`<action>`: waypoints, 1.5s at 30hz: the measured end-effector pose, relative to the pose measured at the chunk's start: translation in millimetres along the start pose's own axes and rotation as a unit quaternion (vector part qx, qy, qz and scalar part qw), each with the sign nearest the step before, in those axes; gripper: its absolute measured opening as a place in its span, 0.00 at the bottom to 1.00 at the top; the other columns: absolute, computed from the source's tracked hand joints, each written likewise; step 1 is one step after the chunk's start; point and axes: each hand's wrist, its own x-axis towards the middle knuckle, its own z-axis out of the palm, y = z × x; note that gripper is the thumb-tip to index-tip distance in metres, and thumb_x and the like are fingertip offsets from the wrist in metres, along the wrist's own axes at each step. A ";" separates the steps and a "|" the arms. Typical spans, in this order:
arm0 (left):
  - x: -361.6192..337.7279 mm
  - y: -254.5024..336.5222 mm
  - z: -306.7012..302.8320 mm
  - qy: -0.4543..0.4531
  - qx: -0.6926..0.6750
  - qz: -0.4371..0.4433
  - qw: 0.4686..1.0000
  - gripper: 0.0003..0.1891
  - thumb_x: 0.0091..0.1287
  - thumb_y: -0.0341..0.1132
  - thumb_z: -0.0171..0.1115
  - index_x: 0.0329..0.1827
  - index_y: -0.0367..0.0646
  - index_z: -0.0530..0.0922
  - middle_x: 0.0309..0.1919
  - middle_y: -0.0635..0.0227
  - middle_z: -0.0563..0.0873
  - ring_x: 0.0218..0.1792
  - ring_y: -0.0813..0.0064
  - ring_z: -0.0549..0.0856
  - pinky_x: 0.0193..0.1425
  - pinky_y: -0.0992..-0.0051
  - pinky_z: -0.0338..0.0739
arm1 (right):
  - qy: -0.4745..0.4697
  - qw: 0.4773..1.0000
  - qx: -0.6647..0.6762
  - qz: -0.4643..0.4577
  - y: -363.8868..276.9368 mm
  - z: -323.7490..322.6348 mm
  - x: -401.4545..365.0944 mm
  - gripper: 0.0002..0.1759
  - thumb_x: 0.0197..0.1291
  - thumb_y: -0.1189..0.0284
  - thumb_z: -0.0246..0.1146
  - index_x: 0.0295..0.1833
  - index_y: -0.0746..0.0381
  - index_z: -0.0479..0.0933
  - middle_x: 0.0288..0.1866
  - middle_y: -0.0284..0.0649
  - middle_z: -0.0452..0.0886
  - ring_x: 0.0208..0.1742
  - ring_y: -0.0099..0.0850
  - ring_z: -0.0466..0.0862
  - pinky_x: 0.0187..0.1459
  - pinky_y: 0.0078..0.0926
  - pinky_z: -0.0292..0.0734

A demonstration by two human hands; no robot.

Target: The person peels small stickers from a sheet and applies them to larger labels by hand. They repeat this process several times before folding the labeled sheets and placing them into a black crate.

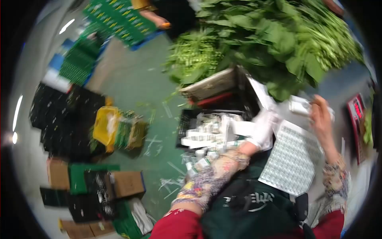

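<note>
My left hand, in a white glove, reaches over the right side of a black crate of white paper strips and bundles. Motion blur smears its fingers, so I cannot tell whether it holds anything. Beside it, a sheet of printed labels lies tilted on the grey table. Above the sheet's upper right corner, my bare right hand is closed on a white bundle, which sticks out to the left of the fingers. Patterned sleeve covers wrap both forearms.
Leafy green vegetables are heaped across the far side. A red-framed scale display stands at the right. On the floor at left are a yellow basket, black crates and cardboard boxes. Another person's hand shows near green crates.
</note>
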 end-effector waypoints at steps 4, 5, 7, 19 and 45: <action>-28.2 88.3 -8.4 0.105 0.235 0.086 0.962 0.26 0.76 0.46 0.41 0.70 0.38 0.58 0.51 0.60 0.80 0.35 0.83 0.78 0.43 0.81 0.74 | -0.139 0.986 -0.015 -0.093 -31.7 43.6 -30.4 0.39 0.57 0.80 0.60 0.73 0.60 0.52 0.68 0.45 0.61 0.49 0.28 0.75 0.40 0.22 0.77; -36.0 97.6 -7.1 0.100 0.174 0.114 0.973 0.24 0.76 0.43 0.40 0.71 0.40 0.57 0.50 0.64 0.82 0.44 0.82 0.77 0.53 0.79 0.69 | -0.170 0.982 -0.028 -0.078 -41.4 58.7 -39.0 0.43 0.53 0.80 0.63 0.73 0.60 0.51 0.71 0.51 0.56 0.55 0.37 0.74 0.47 0.27 0.77; -57.0 126.9 -3.5 0.111 0.193 0.088 0.971 0.26 0.76 0.45 0.38 0.72 0.41 0.54 0.49 0.63 0.81 0.39 0.88 0.76 0.37 0.86 0.69 | -0.198 0.949 -0.142 -0.198 -52.4 86.1 -49.0 0.45 0.50 0.80 0.65 0.73 0.59 0.53 0.72 0.61 0.49 0.66 0.52 0.66 0.61 0.38 0.68; -135.7 146.9 -53.7 0.203 0.186 0.212 0.938 0.37 0.70 0.51 0.50 0.73 0.41 0.46 0.63 0.59 0.64 0.59 0.69 0.70 0.60 0.69 0.69 | -0.135 0.873 -0.263 -0.388 -85.2 184.2 -49.8 0.23 0.47 0.79 0.58 0.54 0.65 0.72 0.69 0.57 0.60 0.64 0.45 0.70 0.58 0.34 0.69; -165.6 140.6 -62.8 0.121 0.169 -0.056 0.977 0.13 0.71 0.34 0.54 0.53 0.35 0.76 0.38 0.69 0.84 0.38 0.79 0.83 0.44 0.80 0.78 | -0.197 0.961 0.192 -0.005 -63.6 200.1 -31.3 0.42 0.49 0.85 0.65 0.71 0.66 0.56 0.67 0.37 0.61 0.45 0.20 0.72 0.37 0.17 0.77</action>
